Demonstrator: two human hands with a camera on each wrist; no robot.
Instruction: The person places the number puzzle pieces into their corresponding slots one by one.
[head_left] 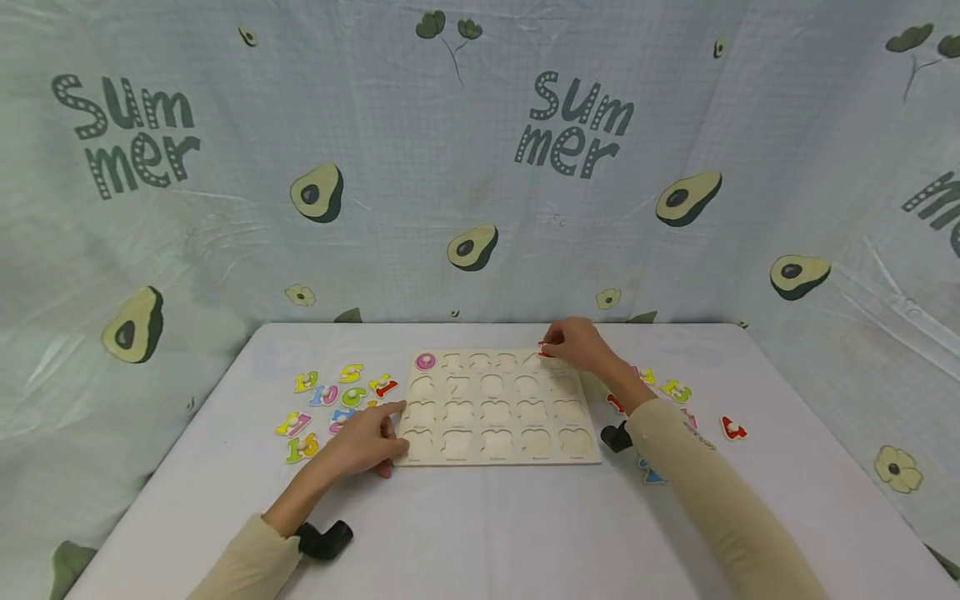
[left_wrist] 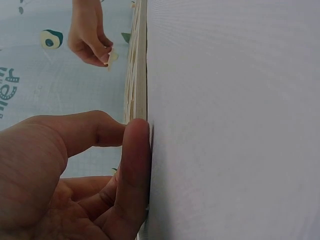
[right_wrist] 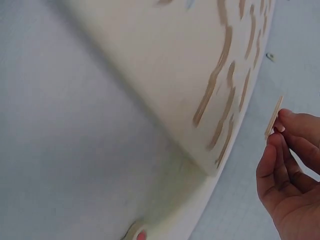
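A pale wooden puzzle board [head_left: 476, 458] with rows of shallow recesses lies on the table, and a round magenta piece [head_left: 425, 362] fills its upper left recess. At the board's left edge rests my left hand [head_left: 367, 437], index finger and thumb spread apart and touching it; the wrist view shows the other fingers bent beside the board's edge. My right hand [head_left: 577, 342] pinches a small red wooden puzzle piece [head_left: 548, 353] over the upper right recess. From the right wrist, that piece [right_wrist: 273, 119] shows edge-on between thumb and fingertips, its shape unreadable.
Several coloured number pieces [head_left: 324, 395] lie left of the board. More lie to its right, partly hidden under my right arm, including a red 4 [head_left: 732, 428] and a blue piece [head_left: 651, 472]. Behind the table hangs a printed curtain [head_left: 390, 275].
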